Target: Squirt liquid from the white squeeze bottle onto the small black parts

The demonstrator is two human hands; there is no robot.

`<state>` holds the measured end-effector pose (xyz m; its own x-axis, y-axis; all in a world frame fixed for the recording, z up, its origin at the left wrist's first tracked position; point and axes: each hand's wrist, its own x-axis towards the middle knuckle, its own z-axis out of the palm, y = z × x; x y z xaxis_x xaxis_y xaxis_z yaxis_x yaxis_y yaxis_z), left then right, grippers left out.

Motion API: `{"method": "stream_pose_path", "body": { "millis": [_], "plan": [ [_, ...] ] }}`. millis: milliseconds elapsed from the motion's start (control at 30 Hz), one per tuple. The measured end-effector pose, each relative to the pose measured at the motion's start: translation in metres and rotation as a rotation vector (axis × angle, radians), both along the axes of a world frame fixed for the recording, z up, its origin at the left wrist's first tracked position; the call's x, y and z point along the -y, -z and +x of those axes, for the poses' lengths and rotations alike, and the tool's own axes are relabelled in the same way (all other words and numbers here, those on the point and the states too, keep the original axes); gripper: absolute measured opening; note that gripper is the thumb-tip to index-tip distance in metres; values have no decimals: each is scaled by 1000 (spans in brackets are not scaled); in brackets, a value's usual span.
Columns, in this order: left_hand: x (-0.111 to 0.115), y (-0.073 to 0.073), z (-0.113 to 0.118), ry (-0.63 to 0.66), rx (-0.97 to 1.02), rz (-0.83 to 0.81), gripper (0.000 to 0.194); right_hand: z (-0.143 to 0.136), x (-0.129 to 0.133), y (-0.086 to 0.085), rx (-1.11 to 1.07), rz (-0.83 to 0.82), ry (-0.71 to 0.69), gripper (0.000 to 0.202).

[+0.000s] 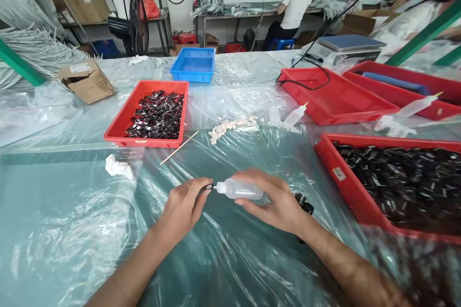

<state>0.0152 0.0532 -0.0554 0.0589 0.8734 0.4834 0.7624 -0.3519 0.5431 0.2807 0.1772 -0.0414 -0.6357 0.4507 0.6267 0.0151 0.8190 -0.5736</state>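
Observation:
Between the thumb and fingertips of my left hand (185, 204) is pinched a small black part (208, 186) with a pale face; its exact kind is too small to tell. My right hand (275, 201) is closed around a translucent squeeze bottle (243, 189), which lies sideways in the grip. The bottle's white nozzle points left and meets, or nearly meets, the black part. Several similar black pieces (307, 207) lie on the plastic-covered table, partly hidden behind my right hand.
Red trays of black pieces stand at left (144, 141) and right (349, 192). Small pale pieces (230, 127), a thin stick (180, 147) and crumpled tissue (118, 168) lie ahead. Another squeeze bottle (295, 115) leans by a red tray (334, 91). A blue tray (192, 76) sits farther back; a person sits beyond.

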Motion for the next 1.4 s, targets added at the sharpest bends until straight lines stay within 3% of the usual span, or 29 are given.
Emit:
{"method": "stream_pose_path", "body": {
  "millis": [333, 833, 1167, 1400],
  "plan": [
    [-2, -7, 2, 75, -116, 123, 21, 5, 10, -6, -16, 27, 26, 59],
    [-2, -8, 3, 106, -144, 129, 23, 7, 16, -16, 32, 35, 22, 60],
    [-1, -9, 4, 108, -145, 92, 22, 10, 23, -24, 63, 151, 67, 79],
    [-1, -8, 5, 109, -139, 111, 21, 8, 25, -20, 47, 142, 96, 86]
  ]
}}
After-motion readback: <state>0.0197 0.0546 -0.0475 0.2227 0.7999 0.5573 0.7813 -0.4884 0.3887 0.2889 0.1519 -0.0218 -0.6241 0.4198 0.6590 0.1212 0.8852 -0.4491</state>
